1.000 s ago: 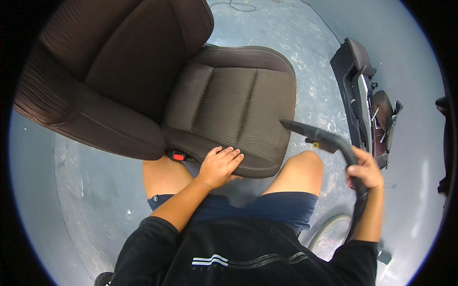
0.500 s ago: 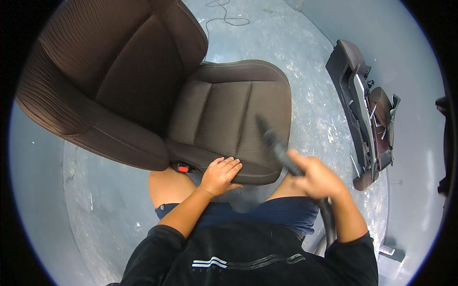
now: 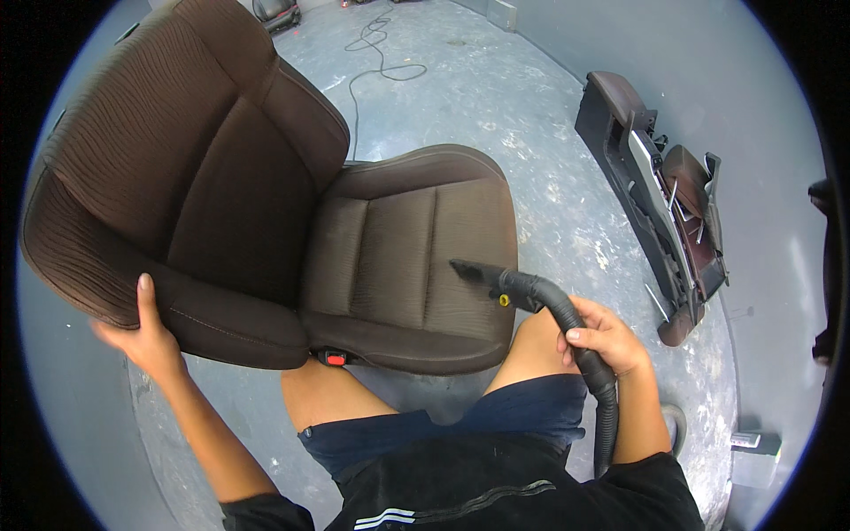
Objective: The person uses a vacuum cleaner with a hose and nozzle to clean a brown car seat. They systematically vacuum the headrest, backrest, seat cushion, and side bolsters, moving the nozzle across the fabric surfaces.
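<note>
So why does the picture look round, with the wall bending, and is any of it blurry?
Head view: a fisheye lens makes the black round border and curves the grey wall near the rim; light is soft and even, with no hard shadows; the brown fabric car seat and black vacuum hose nozzle are sharp, the left hand slightly smeared.
</note>
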Demonstrator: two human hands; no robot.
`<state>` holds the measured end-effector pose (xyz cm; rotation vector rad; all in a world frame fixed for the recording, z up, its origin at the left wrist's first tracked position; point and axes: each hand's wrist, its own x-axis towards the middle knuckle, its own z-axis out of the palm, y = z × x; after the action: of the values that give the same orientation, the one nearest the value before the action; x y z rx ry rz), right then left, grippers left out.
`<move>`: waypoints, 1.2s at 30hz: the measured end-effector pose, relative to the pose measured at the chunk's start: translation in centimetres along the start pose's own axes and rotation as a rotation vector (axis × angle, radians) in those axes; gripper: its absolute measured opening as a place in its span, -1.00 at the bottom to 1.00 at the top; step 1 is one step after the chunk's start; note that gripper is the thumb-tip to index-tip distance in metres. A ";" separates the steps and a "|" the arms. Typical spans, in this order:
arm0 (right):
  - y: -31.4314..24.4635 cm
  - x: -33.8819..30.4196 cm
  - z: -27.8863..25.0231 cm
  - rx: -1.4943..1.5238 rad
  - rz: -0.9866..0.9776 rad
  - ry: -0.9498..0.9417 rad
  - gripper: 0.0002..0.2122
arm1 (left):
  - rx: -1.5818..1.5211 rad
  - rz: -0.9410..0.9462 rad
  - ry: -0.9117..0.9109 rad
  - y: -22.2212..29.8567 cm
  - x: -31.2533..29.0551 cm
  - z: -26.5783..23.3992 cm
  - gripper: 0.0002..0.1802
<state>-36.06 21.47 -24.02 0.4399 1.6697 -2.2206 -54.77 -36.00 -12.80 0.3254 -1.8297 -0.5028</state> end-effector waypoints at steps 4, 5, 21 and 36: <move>-0.7 1.5 -2.3 -0.039 -0.137 0.197 -0.40 | -0.373 -0.128 -0.141 -0.7 1.6 2.1 -0.03; -1.0 1.8 -2.8 -0.019 -0.178 0.261 -0.42 | -0.433 -0.117 -0.133 -1.2 1.9 2.4 -0.06; 0.3 3.8 -7.8 -0.211 -0.287 0.306 -0.24 | -0.543 -0.186 -0.342 -13.7 11.1 8.7 -0.13; 5.7 -5.1 -1.2 -0.691 -0.017 0.246 -0.56 | -0.311 -0.042 -0.149 -12.9 10.2 8.7 -0.07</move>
<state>-28.97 21.50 -27.08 0.5166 2.4157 -1.4896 -66.52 -50.37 -12.90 0.1158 -1.8552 -0.8481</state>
